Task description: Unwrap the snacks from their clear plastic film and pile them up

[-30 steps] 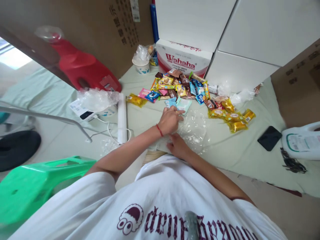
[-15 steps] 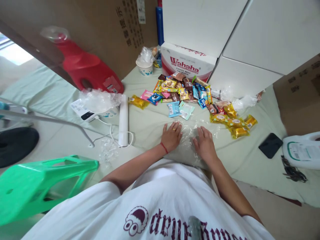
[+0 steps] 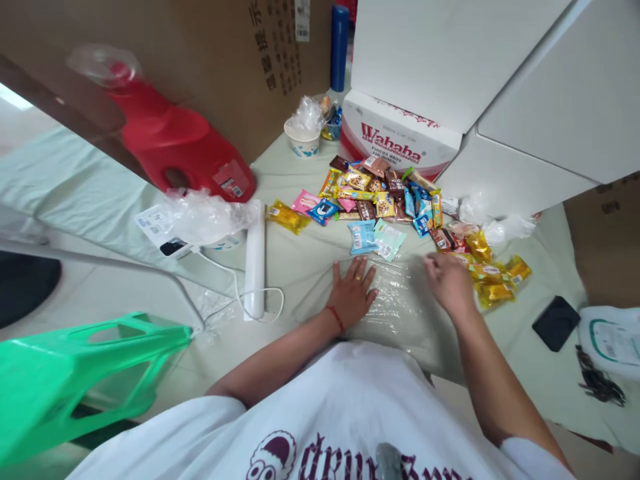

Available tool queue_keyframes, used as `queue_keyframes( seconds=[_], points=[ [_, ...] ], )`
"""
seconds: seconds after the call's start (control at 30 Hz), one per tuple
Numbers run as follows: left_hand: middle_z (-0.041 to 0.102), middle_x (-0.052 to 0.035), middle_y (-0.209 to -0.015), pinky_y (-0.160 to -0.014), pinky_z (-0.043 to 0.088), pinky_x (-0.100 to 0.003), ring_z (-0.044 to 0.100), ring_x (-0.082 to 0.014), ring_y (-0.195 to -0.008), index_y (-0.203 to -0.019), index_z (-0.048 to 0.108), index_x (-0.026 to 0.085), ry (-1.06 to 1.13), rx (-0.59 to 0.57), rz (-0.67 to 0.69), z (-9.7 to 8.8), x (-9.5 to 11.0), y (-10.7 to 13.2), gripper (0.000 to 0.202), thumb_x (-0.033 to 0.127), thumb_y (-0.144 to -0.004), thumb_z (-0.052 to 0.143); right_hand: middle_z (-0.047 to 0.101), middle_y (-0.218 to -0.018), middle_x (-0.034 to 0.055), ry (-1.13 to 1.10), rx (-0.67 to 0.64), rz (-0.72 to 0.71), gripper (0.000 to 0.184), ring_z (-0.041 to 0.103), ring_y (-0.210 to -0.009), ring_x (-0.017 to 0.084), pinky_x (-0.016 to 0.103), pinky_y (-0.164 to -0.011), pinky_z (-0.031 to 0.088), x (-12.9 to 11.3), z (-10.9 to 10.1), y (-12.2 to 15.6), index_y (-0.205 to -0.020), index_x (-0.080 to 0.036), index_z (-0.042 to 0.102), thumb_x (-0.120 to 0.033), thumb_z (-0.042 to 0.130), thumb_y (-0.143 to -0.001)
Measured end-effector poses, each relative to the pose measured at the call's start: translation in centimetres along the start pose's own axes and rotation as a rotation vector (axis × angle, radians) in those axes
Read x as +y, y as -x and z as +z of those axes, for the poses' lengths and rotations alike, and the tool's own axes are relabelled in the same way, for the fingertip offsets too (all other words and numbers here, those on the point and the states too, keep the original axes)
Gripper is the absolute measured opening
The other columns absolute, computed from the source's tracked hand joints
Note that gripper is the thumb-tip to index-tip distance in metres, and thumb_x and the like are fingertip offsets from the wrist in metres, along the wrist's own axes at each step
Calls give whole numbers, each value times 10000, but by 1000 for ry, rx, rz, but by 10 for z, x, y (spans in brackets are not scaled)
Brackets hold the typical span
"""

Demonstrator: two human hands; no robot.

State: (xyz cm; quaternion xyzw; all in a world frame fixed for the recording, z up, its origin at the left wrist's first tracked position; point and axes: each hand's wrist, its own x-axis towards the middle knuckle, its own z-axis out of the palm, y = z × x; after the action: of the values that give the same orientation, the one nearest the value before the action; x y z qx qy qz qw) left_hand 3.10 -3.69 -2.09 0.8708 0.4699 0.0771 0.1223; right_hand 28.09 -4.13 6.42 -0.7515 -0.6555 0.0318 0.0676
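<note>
My left hand (image 3: 351, 291) lies flat with its fingers spread, pressing on a transparent plastic sheet (image 3: 393, 303) on the pale green cloth. To the right, my right hand (image 3: 449, 283) is off the sheet and beside the yellow-wrapped snacks (image 3: 495, 292), partly covering some of them. Its fingers look bent, but blur hides whether they hold anything. Just beyond my left hand are a light blue packet (image 3: 362, 237) and a mint green packet (image 3: 389, 240). Behind them spreads a pile of mixed wrapped snacks (image 3: 384, 193).
A Wahaha carton (image 3: 400, 137) stands behind the snacks. On the left are a red jug (image 3: 185, 143), a white bar (image 3: 255, 267) with a cable, and a green stool (image 3: 95, 373). A paper cup (image 3: 303, 141) stands at the back; a black phone-like object (image 3: 556, 323) lies right.
My right hand has lifted from the plastic sheet and moved right to the yellow-wrapped snacks. My left hand stays flat on the sheet. The camera view has shifted slightly.
</note>
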Motion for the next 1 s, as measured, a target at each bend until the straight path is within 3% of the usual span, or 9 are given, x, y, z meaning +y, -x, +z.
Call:
queue_keyframes(
  seconds=[0.13,0.27,0.4,0.5,0.57,0.63,0.77,0.9,1.0],
  points=[
    [318,-114,-1705,-1237,93,-764,219,-337,-1600,-1596,425,246,15,7,-3,-2,-1,0,605,513,-1066,308,617,-1335,280,137,-93,-53,719,457,-1307,419,525,-1012,399,-129,21,-73,-1458,-51,517,-607,431,-1011],
    [400,-104,-1669,-1241,85,-759,242,-326,-1593,-1566,472,276,31,5,-14,-3,-2,1,572,511,-1066,323,636,-1305,287,164,-240,-83,647,477,-1287,402,523,-1054,353,-174,47,-109,-1433,-14,508,-441,600,-955],
    [307,-91,-1712,-1234,59,-770,183,-323,-1612,-1590,433,283,52,9,-38,-5,-2,1,589,525,-1066,312,590,-1396,239,15,5,-169,709,479,-1267,397,540,-1064,359,-136,14,-104,-1575,-92,359,-389,541,-958],
    [252,-99,-1728,-1228,44,-780,142,-336,-1621,-1607,407,269,71,0,-83,-5,0,-1,614,530,-1057,330,529,-1463,187,-130,214,-280,791,470,-1285,385,571,-1098,346,-92,-31,-73,-1658,-174,209,-435,498,-970],
    [239,-109,-1730,-1223,55,-788,128,-345,-1623,-1616,392,251,76,-4,-109,-5,1,-3,627,521,-1051,342,521,-1457,156,-172,207,-346,806,479,-1283,378,598,-1111,335,-70,-43,-43,-1676,-236,185,-413,502,-956],
    [247,-118,-1726,-1218,72,-795,121,-350,-1624,-1623,376,230,71,-7,-129,-3,2,-5,626,481,-1050,347,551,-1403,146,-190,69,-451,809,494,-1260,370,593,-1102,360,-57,-33,-10,-1664,-253,265,-370,548,-915],
    [253,-139,-1718,-1236,71,-765,148,-316,-1624,-1637,329,171,50,-9,-158,-3,1,-7,616,390,-1063,289,516,-1487,171,-160,-191,-538,754,440,-1369,371,582,-1121,385,-43,26,42,-1618,-246,391,-230,592,-891],
    [245,-147,-1717,-1254,42,-734,177,-291,-1620,-1656,269,156,16,4,-185,-3,-1,-4,626,380,-1071,253,273,-1686,195,-268,2,-347,808,284,-1541,345,593,-1189,352,-27,66,89,-1690,-218,95,-321,514,-1006],
    [251,-158,-1712,-1250,36,-738,196,-301,-1615,-1652,276,144,-8,4,-216,-2,1,-2,625,368,-1069,257,298,-1677,218,-202,92,-134,755,294,-1545,352,612,-1192,346,-12,80,125,-1689,-193,82,-376,448,-1054]
  ],
)
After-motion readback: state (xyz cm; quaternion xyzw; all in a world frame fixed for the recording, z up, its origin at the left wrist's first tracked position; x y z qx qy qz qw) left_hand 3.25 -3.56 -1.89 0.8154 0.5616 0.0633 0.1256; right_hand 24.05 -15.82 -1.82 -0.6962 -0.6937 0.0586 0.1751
